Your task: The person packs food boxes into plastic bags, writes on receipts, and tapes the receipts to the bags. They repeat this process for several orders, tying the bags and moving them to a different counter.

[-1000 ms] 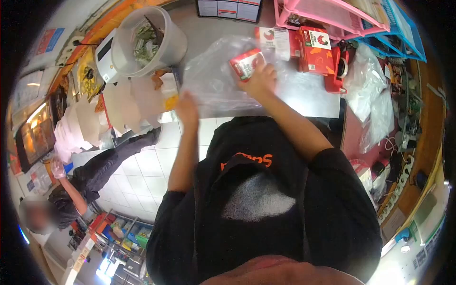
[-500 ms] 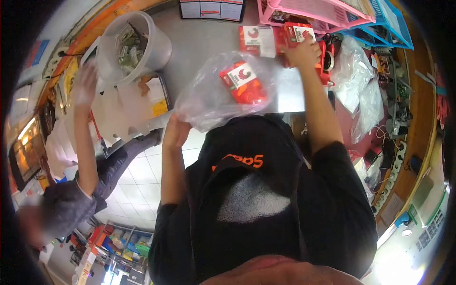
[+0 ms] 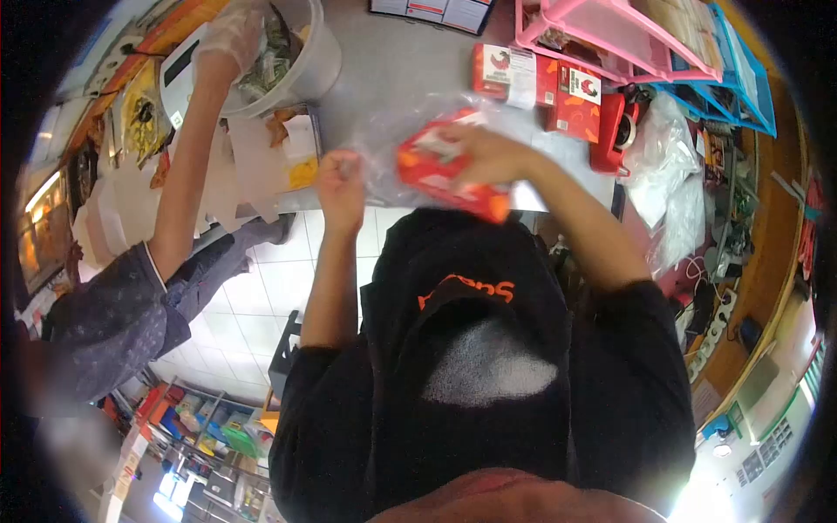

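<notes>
My left hand [image 3: 341, 190] is closed, its curled fingers at the left edge of a clear plastic bag [image 3: 377, 139] on the metal table. My right hand [image 3: 495, 162], blurred by motion, grips a red printed box [image 3: 427, 177] from above. That box lies tilted over the bag, its white label partly covered by my fingers. Beyond my right hand, two more red boxes lie side by side: one with a wide white label [image 3: 521, 80], the other with a smaller label [image 3: 575, 103].
A red tape dispenser [image 3: 609, 139] stands right of the boxes, below pink [image 3: 623, 39] and blue [image 3: 760, 96] racks. More clear plastic [image 3: 667, 166] hangs at right. At left, a co-worker's gloved hand [image 3: 231, 42] reaches into a white tub [image 3: 321, 65].
My right hand has come from the boxes at the back to the red box over the bag. My left hand stays by the bag. The co-worker's hand has moved into the tub.
</notes>
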Tool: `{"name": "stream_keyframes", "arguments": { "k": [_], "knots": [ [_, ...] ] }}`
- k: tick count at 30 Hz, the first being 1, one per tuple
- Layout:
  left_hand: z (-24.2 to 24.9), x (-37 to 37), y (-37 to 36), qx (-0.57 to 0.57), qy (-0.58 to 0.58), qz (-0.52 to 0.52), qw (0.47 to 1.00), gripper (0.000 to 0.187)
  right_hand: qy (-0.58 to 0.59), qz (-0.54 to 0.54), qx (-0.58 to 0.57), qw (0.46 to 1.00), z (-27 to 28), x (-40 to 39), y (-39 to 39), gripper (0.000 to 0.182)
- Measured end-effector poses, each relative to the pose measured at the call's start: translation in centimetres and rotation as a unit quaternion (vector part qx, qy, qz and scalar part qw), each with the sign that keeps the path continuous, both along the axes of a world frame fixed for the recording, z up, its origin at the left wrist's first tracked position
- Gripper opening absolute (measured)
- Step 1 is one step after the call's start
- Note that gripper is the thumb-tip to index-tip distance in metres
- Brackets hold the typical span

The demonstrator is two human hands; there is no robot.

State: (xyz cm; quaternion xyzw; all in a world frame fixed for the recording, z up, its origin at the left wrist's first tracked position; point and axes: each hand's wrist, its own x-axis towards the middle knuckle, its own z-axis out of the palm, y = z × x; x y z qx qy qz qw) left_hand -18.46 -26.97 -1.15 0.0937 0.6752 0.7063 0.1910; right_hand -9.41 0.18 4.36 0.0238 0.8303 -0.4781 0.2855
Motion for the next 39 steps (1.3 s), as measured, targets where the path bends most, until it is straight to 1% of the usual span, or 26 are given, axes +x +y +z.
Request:
{"name": "stream_keyframes", "arguments": {
  "k": [1,2,3,5,6,7,8,9,11,12,14,16,18,19,20,21,23,25,27,29,31,33,34,36,38,39],
  "knots": [
    [2.1,0.5,1.0,0.000,-0.001,-0.009,1.000,0.010,-0.055,-0.029,0.080,0.995,-0.3,-1.5,-3.3,0.098],
    [5.7,1.4,1.9,-0.036,-0.002,-0.103,0.994,0.012,-0.110,-0.057,0.157,0.980,-0.7,-2.8,-6.1,0.096],
    [8.7,2.3,2.5,-0.071,-0.002,-0.194,0.978,0.014,-0.111,-0.063,0.156,0.980,-4.8,-3.5,-8.0,0.096],
    [11.8,4.0,2.9,-0.083,0.077,-0.230,0.967,0.016,-0.223,-0.164,0.202,0.940,-14.9,-4.3,-11.5,0.087],
    [12.6,4.5,2.8,-0.091,0.156,-0.258,0.949,0.018,-0.223,-0.170,0.198,0.939,-14.9,-4.9,-13.2,0.087],
    [13.1,4.6,2.4,-0.091,0.159,-0.266,0.946,0.018,-0.191,-0.193,0.295,0.916,-14.5,-5.3,-15.0,0.089],
    [13.3,4.5,1.9,-0.022,0.046,-0.195,0.979,0.021,-0.160,-0.214,0.390,0.881,-14.2,-5.2,-16.3,0.090],
    [13.4,4.3,1.3,0.045,-0.071,-0.117,0.990,0.025,-0.164,-0.219,0.387,0.881,-12.1,-4.9,-16.8,0.090],
    [11.4,1.1,0.1,0.206,-0.175,0.025,0.962,0.048,-0.169,-0.376,0.218,0.885,-4.9,-5.7,-16.1,0.093],
    [11.0,0.0,0.6,0.205,-0.175,0.023,0.963,0.048,-0.197,-0.377,0.212,0.880,-3.8,-6.3,-15.9,0.097],
    [11.0,-0.9,0.9,0.087,0.087,-0.001,0.992,0.061,-0.193,-0.404,0.223,0.866,-4.1,-6.1,-15.9,0.096],
    [7.8,-0.4,-1.2,-0.173,0.182,-0.085,0.964,0.071,-0.193,-0.427,0.266,0.842,-4.0,-6.0,-15.5,0.080],
    [1.0,0.9,-4.4,-0.289,0.226,-0.130,0.921,0.056,-0.194,-0.449,0.289,0.823,-5.7,-6.5,-15.0,0.071],
    [0.6,2.1,-5.0,-0.346,0.148,-0.179,0.909,0.028,-0.200,-0.470,0.311,0.802,-6.7,-6.6,-15.1,0.062],
    [1.5,3.6,-4.6,-0.309,0.218,-0.193,0.906,0.012,-0.175,-0.484,0.360,0.778,-7.1,-6.7,-15.5,0.051],
    [1.3,4.8,-5.0,-0.207,0.261,-0.222,0.916,0.012,-0.177,-0.490,0.360,0.774,-7.1,-6.7,-15.1,0.051],
    [6.6,5.7,-3.0,-0.146,0.294,-0.245,0.912,0.014,-0.174,-0.454,0.372,0.791,-7.7,-6.0,-14.8,0.056],
    [7.0,6.2,-1.5,-0.110,0.300,-0.240,0.917,0.015,-0.127,-0.461,0.401,0.781,-11.3,-5.5,-15.4,0.058],
    [5.9,6.6,0.0,0.033,0.213,-0.134,0.967,0.014,-0.077,-0.465,0.429,0.771,-11.1,-4.9,-15.0,0.060],
    [5.0,6.3,-0.9,-0.012,0.186,-0.153,0.971,0.013,-0.173,-0.412,0.263,0.855,-6.2,-4.2,-12.2,0.069],
    [5.5,5.9,-1.1,-0.035,0.267,-0.228,0.936,0.014,-0.162,-0.397,0.255,0.867,-6.0,-3.2,-11.2,0.072],
    [4.6,6.1,-2.8,-0.019,0.199,-0.243,0.949,0.017,-0.115,-0.130,0.273,0.946,-4.9,-0.4,-9.5,0.074],
    [3.5,6.3,-3.8,0.024,0.129,-0.171,0.976,0.016,-0.071,-0.050,0.287,0.954,-4.0,1.3,-7.6,0.062],
    [3.6,6.1,-4.0,0.066,0.061,-0.096,0.991,0.019,-0.146,0.165,0.420,0.881,-3.1,2.9,-3.6,0.048],
    [6.2,4.9,-1.7,-0.034,0.207,0.059,0.976,0.028,-0.189,0.179,0.474,0.841,0.3,4.6,-0.7,0.037],
    [7.6,4.8,-0.2,-0.096,0.365,0.071,0.923,0.030,-0.188,0.177,0.476,0.841,2.7,4.8,-0.3,0.037]
  ]
}}
